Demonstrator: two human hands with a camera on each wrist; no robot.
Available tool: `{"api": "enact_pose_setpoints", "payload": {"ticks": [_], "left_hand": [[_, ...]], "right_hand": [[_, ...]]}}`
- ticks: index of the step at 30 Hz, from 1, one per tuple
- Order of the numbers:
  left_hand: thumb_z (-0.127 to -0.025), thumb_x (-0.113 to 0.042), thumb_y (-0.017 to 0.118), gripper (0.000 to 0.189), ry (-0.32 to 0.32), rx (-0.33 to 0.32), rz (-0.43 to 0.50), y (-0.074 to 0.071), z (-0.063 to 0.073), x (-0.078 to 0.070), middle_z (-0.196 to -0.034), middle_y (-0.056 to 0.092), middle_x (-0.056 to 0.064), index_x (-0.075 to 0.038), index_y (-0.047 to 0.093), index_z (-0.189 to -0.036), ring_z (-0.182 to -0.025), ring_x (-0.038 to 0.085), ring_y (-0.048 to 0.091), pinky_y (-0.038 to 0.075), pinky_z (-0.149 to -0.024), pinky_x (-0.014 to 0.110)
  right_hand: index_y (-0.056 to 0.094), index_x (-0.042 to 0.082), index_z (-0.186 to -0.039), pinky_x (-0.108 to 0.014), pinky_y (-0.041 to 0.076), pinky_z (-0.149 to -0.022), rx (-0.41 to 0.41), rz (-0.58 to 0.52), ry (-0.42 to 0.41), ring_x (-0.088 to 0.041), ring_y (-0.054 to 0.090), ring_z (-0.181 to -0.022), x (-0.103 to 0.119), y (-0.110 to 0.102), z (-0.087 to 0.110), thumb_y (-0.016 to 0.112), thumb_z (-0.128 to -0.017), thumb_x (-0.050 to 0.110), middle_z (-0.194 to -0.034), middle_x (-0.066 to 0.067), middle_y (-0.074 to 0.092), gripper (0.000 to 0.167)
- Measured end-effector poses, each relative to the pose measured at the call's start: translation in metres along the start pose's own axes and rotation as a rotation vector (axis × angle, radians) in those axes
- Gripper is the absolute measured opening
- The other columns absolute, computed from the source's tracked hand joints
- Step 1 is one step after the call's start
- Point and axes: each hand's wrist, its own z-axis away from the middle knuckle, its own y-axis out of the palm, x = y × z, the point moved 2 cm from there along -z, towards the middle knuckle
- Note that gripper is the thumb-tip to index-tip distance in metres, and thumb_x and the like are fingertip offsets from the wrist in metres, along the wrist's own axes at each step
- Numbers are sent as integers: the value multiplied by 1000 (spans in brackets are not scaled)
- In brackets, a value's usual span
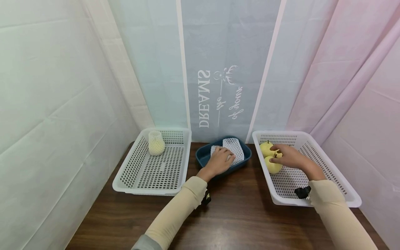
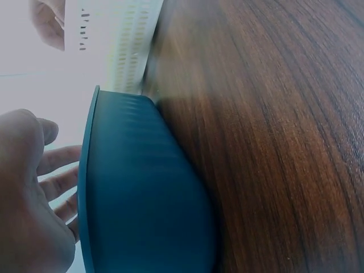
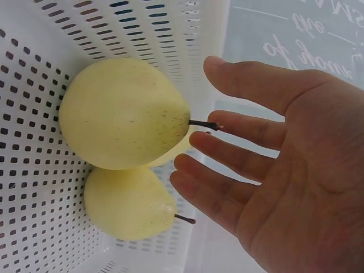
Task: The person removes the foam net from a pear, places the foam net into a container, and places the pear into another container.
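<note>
In the head view my left hand (image 1: 219, 161) is over a dark blue tray (image 1: 202, 155), its fingers relaxed at the white foam net sleeves (image 1: 233, 147) lying there. The left wrist view shows the tray's outer side (image 2: 142, 187) hiding part of the fingers. My right hand (image 1: 289, 157) reaches into the right white basket (image 1: 307, 161), above yellow pears (image 1: 273, 165). Seen from the right wrist, its fingers are spread around the stem of the nearer pear (image 3: 122, 114), holding nothing. A second pear (image 3: 131, 205) lies beside it, and another is partly hidden behind.
On the left, a white basket (image 1: 182, 170) contains a pear in a foam net (image 1: 156, 144) at its back left corner. All containers stand on a dark wooden table (image 1: 225, 222). Printed cloth (image 1: 225, 45) hangs behind, with pale sheets at both sides.
</note>
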Motion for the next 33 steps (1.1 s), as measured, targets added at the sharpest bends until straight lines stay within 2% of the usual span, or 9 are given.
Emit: {"api": "enact_pose_setpoints", "payload": {"ticks": [8, 13, 17, 25, 33], "left_hand": [[-114, -35, 48, 36, -47, -29, 43, -4, 3, -1, -133, 69, 2, -16, 74, -130, -127, 22, 56, 43, -115, 42], [-113, -29, 52, 30, -73, -85, 105, -10, 7, -3, -122, 69, 1, -14, 75, -124, -113, 18, 59, 53, -97, 33], [-112, -25, 53, 26, -81, -127, 129, -18, 10, -6, -117, 69, 1, -14, 75, -121, -103, 15, 61, 55, -86, 28], [-110, -22, 55, 23, -59, -154, 114, -29, 11, -10, -110, 72, -1, -14, 75, -115, -93, 11, 63, 54, -82, 25], [-109, -21, 56, 22, -64, -150, 159, -41, 15, -15, -105, 75, -2, -14, 76, -114, -82, 7, 62, 55, -77, 24]], "right_hand": [[62, -14, -133, -65, 54, -97, 0, -19, 3, -54, 66, -119, 8, -5, -1, 77, -97, 23, -133, -36, 65, 53], [64, -12, -131, -62, 56, -94, -27, -2, 16, -51, 67, -116, 12, -8, -2, 76, -99, 24, -130, -33, 68, 49], [67, -9, -128, -61, 57, -92, -62, 1, 16, -49, 68, -113, 19, -12, -2, 75, -100, 24, -127, -31, 70, 44], [69, -7, -125, -57, 59, -89, -62, -4, 4, -42, 72, -107, 34, -16, -4, 73, -101, 24, -122, -26, 73, 40], [74, -3, -119, -51, 59, -84, -82, 11, -11, -33, 74, -100, 50, -16, -4, 73, -102, 23, -112, -18, 77, 31]]}}
